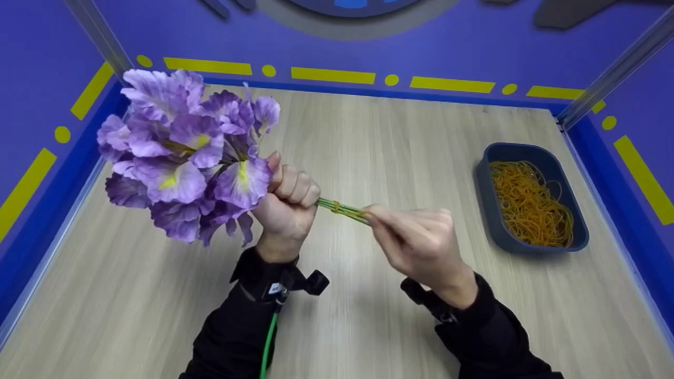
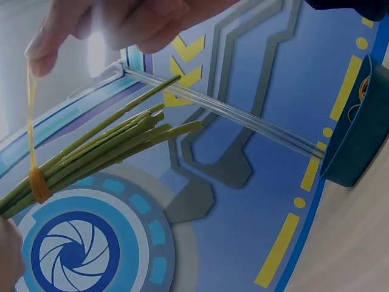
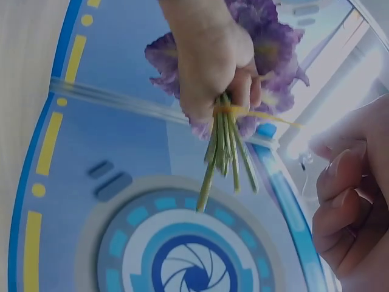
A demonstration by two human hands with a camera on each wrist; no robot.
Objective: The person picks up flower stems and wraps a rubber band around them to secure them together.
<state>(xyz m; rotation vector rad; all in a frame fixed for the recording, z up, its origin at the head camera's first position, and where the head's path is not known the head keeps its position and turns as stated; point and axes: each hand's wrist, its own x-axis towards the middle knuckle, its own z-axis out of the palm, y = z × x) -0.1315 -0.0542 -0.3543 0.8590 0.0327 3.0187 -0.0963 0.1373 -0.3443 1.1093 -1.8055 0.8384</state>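
A bunch of purple artificial irises with yellow centres is gripped by my left hand, fingers wrapped around the stems just below the blooms. The green stems stick out past the fist, their cut ends spread slightly. Around them, close to the fist, is wound an orange rubber band. One loop of it is pulled out taut from the stems, its far end pinched between thumb and forefinger of my right hand. The right wrist view shows the other right fingers curled in.
On the right of the wooden table stands a dark blue tub holding a tangle of rubber bands. Blue panels with yellow markings wall in the back and sides. A green cable runs along the left forearm.
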